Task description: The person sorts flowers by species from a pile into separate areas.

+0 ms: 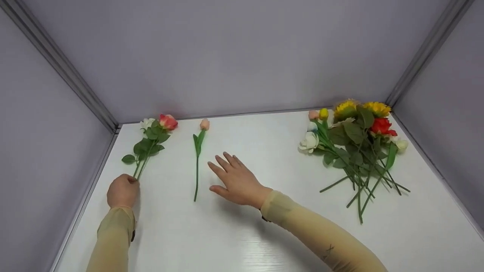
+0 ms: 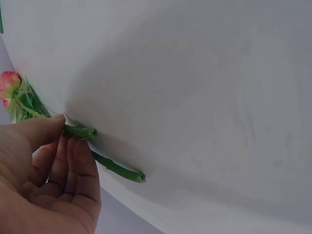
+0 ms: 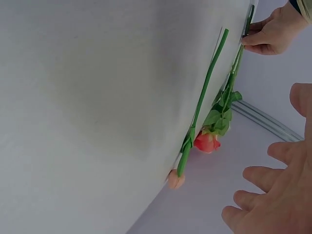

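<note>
At the left of the table, my left hand [image 1: 123,190] pinches a green stem [image 2: 80,131] between thumb and fingers, near its cut end. A second stem [image 2: 119,169] runs out below the fingers. These stems lead up to a pink-red rose [image 1: 168,122] and a white flower [image 1: 147,123], lying side by side with green leaves. My right hand [image 1: 242,183] hovers over the middle of the table, fingers spread and holding nothing. Just left of its fingertips lies a single peach tulip [image 1: 204,124], its stem [image 3: 209,78] pointing toward the near edge.
A pile of mixed flowers lies at the right, with yellow sunflowers [image 1: 377,108], a red flower [image 1: 381,126], a white flower [image 1: 310,142] and a yellow tulip [image 1: 323,114], stems crossing. Grey panel walls [image 1: 242,56] enclose the white table [image 1: 189,241] at the back and sides.
</note>
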Demonstrator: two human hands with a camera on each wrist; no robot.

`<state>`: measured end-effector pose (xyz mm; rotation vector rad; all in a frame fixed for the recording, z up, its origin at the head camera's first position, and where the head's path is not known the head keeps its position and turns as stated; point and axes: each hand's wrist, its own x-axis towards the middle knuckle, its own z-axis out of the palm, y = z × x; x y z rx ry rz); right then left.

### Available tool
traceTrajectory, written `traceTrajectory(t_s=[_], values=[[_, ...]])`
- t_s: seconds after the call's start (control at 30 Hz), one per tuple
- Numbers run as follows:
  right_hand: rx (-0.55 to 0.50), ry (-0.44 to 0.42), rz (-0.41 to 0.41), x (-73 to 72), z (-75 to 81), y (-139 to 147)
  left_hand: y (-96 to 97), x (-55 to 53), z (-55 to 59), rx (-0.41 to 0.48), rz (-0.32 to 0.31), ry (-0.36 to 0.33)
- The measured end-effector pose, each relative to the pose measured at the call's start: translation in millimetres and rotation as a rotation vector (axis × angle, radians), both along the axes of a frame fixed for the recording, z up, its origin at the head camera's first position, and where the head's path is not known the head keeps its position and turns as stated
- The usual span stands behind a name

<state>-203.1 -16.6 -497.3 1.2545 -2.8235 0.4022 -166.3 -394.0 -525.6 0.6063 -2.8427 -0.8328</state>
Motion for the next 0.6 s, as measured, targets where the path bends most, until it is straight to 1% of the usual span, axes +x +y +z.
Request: traceTrajectory(t_s=[0.13, 0.23, 0.3, 0.37, 0.47, 0.53, 0.6], values=[[0.029, -0.006, -0.022, -4.1, -1.9, 6, 0.6, -1.5, -0.3, 0.0, 0.002, 0.008], [0.036, -0.01, -0.045, -9.2, -4.1, 14, 7.5, -5.5, 2.1, -0.029, -0.002, 0.043], [0.033, -0.014, -0.072, -14.1, -6.0, 21, 18.2, -10.7, 4.1, -0.066, -0.027, 0.085], [0.007, -0.012, -0.109, -20.5, -8.8, 32, 33.7, -16.7, 5.0, -0.108, -0.085, 0.135], [-0.06, -0.002, -0.18, -31.9, -12.4, 54, 65.3, -25.0, 5.9, -0.17, -0.212, 0.187], [-0.125, 0.003, -0.235, -40.3, -14.3, 71, 90.6, -28.6, 6.5, -0.192, -0.309, 0.192], [-0.176, 0.005, -0.296, -48.4, -15.5, 91, 118.2, -29.8, 8.2, -0.213, -0.403, 0.167]])
